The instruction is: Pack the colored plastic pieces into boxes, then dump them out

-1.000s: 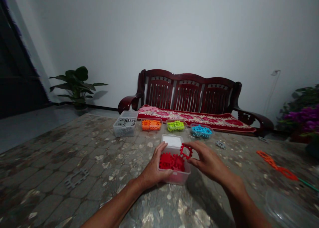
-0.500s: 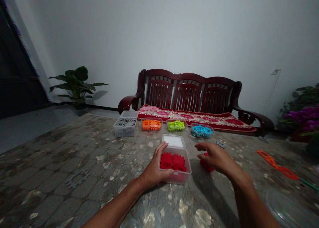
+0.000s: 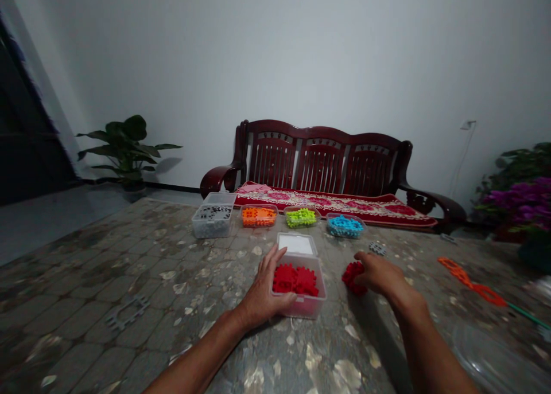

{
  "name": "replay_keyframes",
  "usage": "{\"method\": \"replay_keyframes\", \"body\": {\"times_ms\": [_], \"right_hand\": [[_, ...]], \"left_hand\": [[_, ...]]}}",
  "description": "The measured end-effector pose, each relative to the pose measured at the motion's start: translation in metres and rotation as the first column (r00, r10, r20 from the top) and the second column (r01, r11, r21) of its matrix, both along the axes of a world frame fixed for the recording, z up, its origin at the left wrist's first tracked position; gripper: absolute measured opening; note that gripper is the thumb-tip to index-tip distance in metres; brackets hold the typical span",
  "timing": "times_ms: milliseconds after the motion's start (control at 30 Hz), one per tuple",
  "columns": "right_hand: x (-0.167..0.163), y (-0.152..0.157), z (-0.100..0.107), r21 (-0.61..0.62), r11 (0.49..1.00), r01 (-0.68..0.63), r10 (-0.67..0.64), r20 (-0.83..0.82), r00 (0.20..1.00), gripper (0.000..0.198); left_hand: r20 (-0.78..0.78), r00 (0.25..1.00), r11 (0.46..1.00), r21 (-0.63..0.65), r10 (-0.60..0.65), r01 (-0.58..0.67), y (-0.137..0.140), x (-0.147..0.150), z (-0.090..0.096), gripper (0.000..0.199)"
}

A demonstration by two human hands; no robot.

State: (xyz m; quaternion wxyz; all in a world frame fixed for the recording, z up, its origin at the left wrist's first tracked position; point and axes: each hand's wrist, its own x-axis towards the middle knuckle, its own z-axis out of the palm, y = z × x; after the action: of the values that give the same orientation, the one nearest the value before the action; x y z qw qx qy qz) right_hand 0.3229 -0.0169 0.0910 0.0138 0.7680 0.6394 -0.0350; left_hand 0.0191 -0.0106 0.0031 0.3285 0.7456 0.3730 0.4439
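Observation:
My left hand [image 3: 267, 285] is wrapped around the left side of a clear plastic box [image 3: 307, 308], fingers along the far side and thumb at the near side. Red toothed gear pieces [image 3: 296, 279] fill the box up to about its rim, and its lid [image 3: 297, 244] lies folded back behind it. To the right of the box, my right hand [image 3: 379, 273] has its fingers closed on the right side of a red gear piece [image 3: 353, 277] at the tabletop. Its thumb and part of the piece are hidden, so I cannot tell whether it is lifted.
Behind stand a box of grey and black pieces [image 3: 212, 226] and trays of orange [image 3: 258, 216], green [image 3: 301, 217] and blue pieces [image 3: 345, 226]. Grey pieces [image 3: 127, 312] lie left and another [image 3: 377, 248] beyond my right hand. An orange linked shape [image 3: 473, 282] lies right, near clear plastic [image 3: 495, 357].
My right hand has shifted to the right side of the red gear piece and its fingers have closed in on it. The left hand keeps its hold on the box; the view has turned slightly.

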Motion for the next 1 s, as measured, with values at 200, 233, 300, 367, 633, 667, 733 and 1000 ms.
{"method": "replay_keyframes", "body": {"times_ms": [200,233,300,367,633,667,733,1000], "right_hand": [[0.001,0.001,0.000,-0.041,0.999,0.012,-0.012,0.001,1.000,0.035],[0.001,0.001,0.001,-0.041,0.999,0.014,-0.014,0.004,1.000,0.034],[0.001,0.000,0.002,-0.030,0.999,0.019,-0.019,0.010,1.000,0.035],[0.001,-0.002,0.003,-0.010,1.000,0.021,-0.021,0.013,1.000,0.037],[-0.020,-0.015,0.019,0.270,0.932,-0.243,0.309,-0.239,0.921,0.045],[-0.026,-0.018,0.020,0.320,0.900,-0.296,0.390,-0.289,0.875,0.047],[-0.042,-0.022,0.022,0.394,0.839,-0.375,0.514,-0.349,0.783,0.048],[-0.094,-0.023,0.007,0.411,0.740,-0.532,0.672,-0.475,0.567,0.046]], "left_hand": [[-0.038,0.999,1.000,0.028,0.015,-0.014,0.001,0.000,-0.001,0.094],[-0.038,0.999,0.999,0.029,0.016,-0.014,0.001,0.000,-0.002,0.094],[-0.034,0.999,1.000,0.028,0.011,-0.010,0.002,-0.001,-0.003,0.094],[-0.028,1.000,1.000,0.030,0.005,-0.004,0.002,-0.001,-0.003,0.094],[0.016,1.000,1.000,0.026,-0.009,0.009,0.002,0.000,-0.005,0.096],[0.031,0.999,1.000,0.020,-0.009,0.009,0.002,0.000,-0.006,0.097],[0.051,0.999,1.000,0.009,-0.013,0.013,0.002,0.001,-0.007,0.099],[0.032,0.999,1.000,-0.026,-0.003,0.004,0.002,0.002,-0.009,0.100]]}}
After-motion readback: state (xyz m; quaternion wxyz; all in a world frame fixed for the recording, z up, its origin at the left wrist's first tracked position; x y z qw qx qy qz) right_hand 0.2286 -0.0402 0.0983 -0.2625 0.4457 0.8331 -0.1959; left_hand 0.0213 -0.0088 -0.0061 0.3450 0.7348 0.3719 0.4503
